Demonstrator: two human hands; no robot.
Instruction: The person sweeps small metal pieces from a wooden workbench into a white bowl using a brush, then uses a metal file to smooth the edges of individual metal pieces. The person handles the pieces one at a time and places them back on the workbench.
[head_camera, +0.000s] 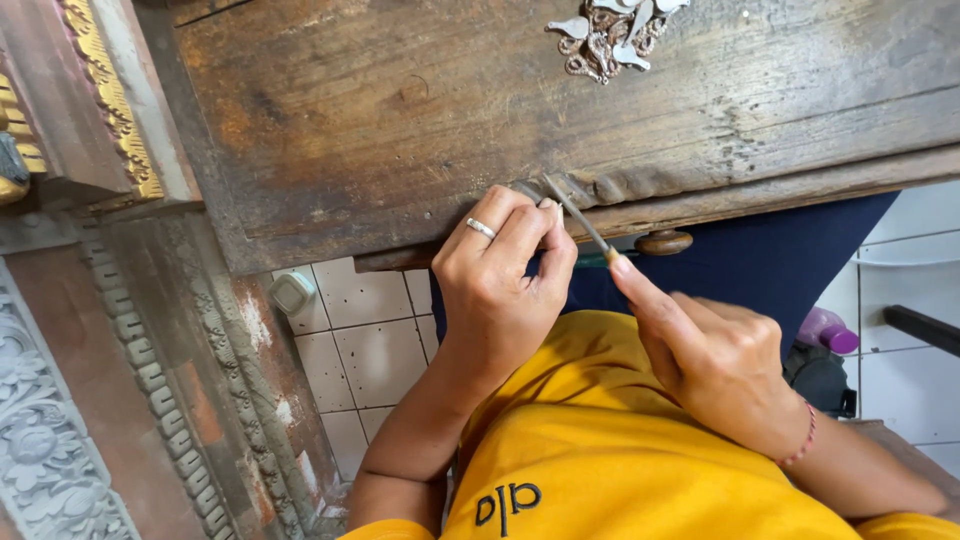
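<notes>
Wooden desk (420, 120) spans top of view; metal ornaments (610, 35) lie on it at far edge. Both hands meet at its near edge: left hand (500, 280) beside right hand (715, 360), file (578, 218) between them. Knob (663, 242) under edge. Carved frame (60, 400) left.

Craft workshop, worn workbench (400, 110), carved wood panels (45, 450)

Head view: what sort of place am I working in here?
Probably a small craft workshop, likely for metal or jewellery work: a worn wooden bench, silver filigree pieces lying on it, and a thin file in the right hand, worked against the left hand.
</notes>
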